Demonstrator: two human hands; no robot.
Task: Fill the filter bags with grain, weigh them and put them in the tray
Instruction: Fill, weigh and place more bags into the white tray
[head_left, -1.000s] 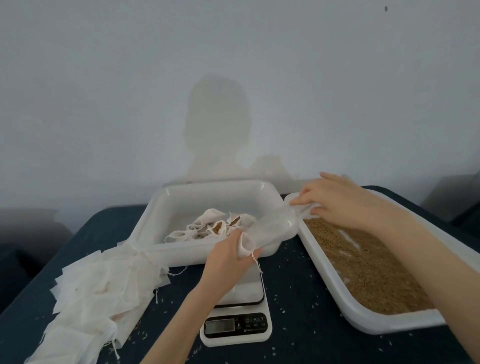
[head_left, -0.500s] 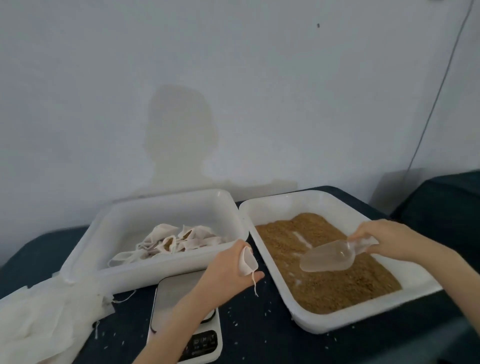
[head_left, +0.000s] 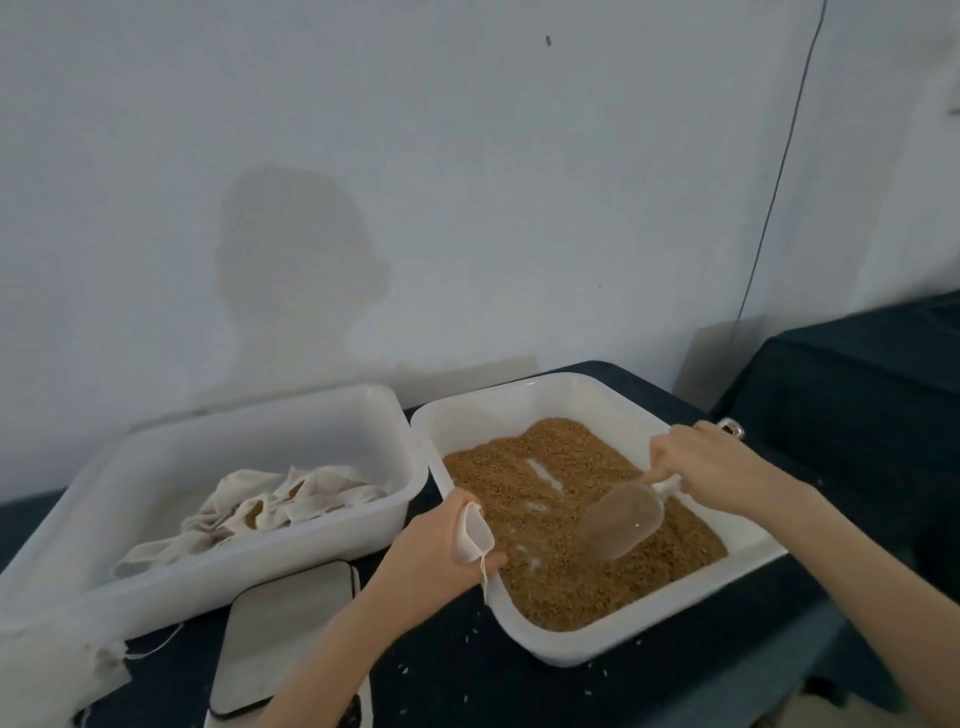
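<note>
My left hand (head_left: 439, 551) grips a small white filter bag (head_left: 474, 532) with its mouth held open, at the near-left rim of the grain tray (head_left: 571, 647). My right hand (head_left: 711, 465) holds the handle of a clear plastic scoop (head_left: 623, 522), whose bowl lies low over the brown grain (head_left: 550, 519). The white tray (head_left: 208, 587) on the left holds several filled bags (head_left: 280, 501). A kitchen scale (head_left: 291, 623) sits in front of that tray, under my left forearm.
A stack of unfilled white bags (head_left: 47, 675) lies at the bottom left. Loose grains speckle the dark blue tablecloth (head_left: 649, 691). A second dark-covered table (head_left: 857, 400) stands to the right. A wall rises close behind both trays.
My right hand carried the scoop from the left tray across to the grain tray and lowered it onto the grain. My left hand followed with the bag to that tray's rim. The view swung right.
</note>
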